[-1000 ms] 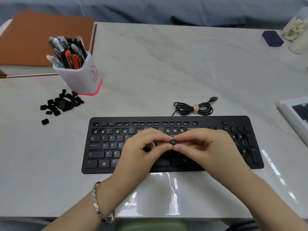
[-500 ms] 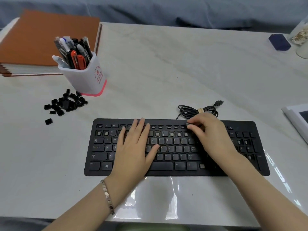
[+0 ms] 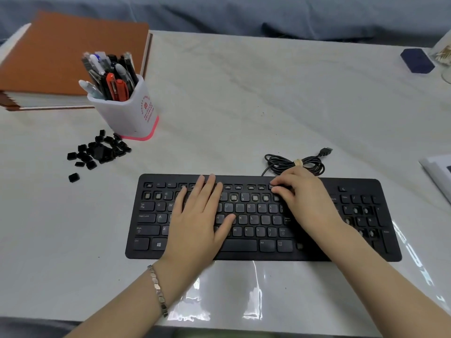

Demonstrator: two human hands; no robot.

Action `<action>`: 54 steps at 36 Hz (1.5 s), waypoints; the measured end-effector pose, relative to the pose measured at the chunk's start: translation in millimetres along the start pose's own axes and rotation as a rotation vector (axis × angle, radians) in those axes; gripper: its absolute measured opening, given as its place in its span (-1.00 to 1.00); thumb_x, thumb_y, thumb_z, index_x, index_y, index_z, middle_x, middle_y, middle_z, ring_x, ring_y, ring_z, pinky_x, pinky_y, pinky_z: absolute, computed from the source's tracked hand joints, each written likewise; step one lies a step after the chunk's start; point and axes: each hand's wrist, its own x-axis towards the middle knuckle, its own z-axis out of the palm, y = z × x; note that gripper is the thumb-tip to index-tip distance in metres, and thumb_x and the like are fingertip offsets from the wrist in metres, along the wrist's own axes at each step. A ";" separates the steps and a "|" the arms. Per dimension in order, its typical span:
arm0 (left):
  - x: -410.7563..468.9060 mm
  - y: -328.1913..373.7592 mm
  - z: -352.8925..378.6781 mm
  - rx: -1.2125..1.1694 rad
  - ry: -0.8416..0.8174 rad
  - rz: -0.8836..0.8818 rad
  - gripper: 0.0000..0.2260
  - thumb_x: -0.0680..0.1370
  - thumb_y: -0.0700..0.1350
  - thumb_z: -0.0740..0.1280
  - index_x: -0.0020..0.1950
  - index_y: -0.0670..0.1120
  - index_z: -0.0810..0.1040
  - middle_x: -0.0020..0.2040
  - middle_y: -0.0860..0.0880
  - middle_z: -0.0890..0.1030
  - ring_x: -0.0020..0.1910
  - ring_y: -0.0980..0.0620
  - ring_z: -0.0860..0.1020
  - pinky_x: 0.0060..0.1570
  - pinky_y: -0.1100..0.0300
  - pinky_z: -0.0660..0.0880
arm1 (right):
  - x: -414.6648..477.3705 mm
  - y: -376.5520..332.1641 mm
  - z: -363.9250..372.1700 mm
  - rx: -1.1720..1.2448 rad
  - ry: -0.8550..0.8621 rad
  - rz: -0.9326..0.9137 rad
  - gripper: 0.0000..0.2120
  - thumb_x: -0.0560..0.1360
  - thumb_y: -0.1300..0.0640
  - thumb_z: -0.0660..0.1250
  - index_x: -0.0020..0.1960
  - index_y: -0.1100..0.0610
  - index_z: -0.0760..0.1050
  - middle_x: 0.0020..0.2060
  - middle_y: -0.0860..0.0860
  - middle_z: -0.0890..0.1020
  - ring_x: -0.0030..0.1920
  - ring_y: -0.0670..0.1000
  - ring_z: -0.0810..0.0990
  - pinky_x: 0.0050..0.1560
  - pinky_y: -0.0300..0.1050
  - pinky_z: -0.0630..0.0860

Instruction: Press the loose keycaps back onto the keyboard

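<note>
Keycaps [image 3: 100, 152], from the head view, in a loose black heap on the bench [image 3: 244, 93], left of and well apart from the keyboard [image 3: 244, 245], just in front of a white pen cup [image 3: 127, 111], with one stray cap [image 3: 74, 177] a little nearer. Likely light, stiff, smooth plastic, small enough to slip from a pinch or skitter off if flicked. Best taken by two opposite side walls between thumb and forefinger, legend up, then set square over a bare socket [image 3: 233, 197] and pushed straight down on the top face until seated. No call for force; liable to strain the small clips underneath if pressed at a tilt. Left hand [image 3: 200, 215] released, flat on the left-middle keys with straight fingers, probably steadying the board. Right hand [image 3: 305, 203] at the top rows toward the right, fingertips bent down onto the keys; impossible to tell whether grasping a cap or merely pressing one. Several sockets bare along the number row, the function row and the number pad. Plenty of open bench between heap and keyboard for reaching across, though with the pen cup close behind the heap and easy to knock. Coiled cable [image 3: 292, 164] just behind the keyboard, right beside the right hand. Near bench edge close below both forearms, so keep any dropped cap from rolling that way.
</note>
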 end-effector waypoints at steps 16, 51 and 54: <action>-0.6 -1.1 3.1 -0.002 0.015 0.014 -0.48 0.54 0.13 0.09 0.35 -0.16 0.45 0.41 -0.11 0.41 0.41 -0.03 0.26 0.38 -0.03 0.12 | -30.4 -6.5 6.9 -0.187 0.185 -0.126 -0.72 0.42 0.15 0.20 -0.04 0.20 0.64 -0.08 0.16 0.57 -0.09 0.19 0.54 -0.19 0.00 0.49; -19.9 -201.9 -81.0 -0.222 0.073 -0.467 -0.91 0.54 -0.15 0.35 -0.01 -0.14 0.60 -0.09 0.01 0.49 -0.06 0.01 0.47 -0.12 0.30 0.30 | 101.6 -212.9 124.7 0.012 -0.329 -0.179 -0.70 0.53 0.21 0.21 0.24 0.13 0.49 0.20 0.10 0.46 0.18 0.10 0.45 0.13 -0.11 0.36; -25.7 -205.3 -84.4 -0.291 0.045 -0.465 -0.95 0.50 -0.18 0.41 -0.08 -0.14 0.62 -0.11 0.06 0.49 -0.13 0.11 0.48 -0.15 0.47 0.31 | 119.2 -223.6 137.1 -0.093 -0.340 -0.226 -0.73 0.51 0.23 0.23 0.19 0.17 0.52 0.15 0.13 0.46 0.15 0.16 0.45 0.09 -0.02 0.43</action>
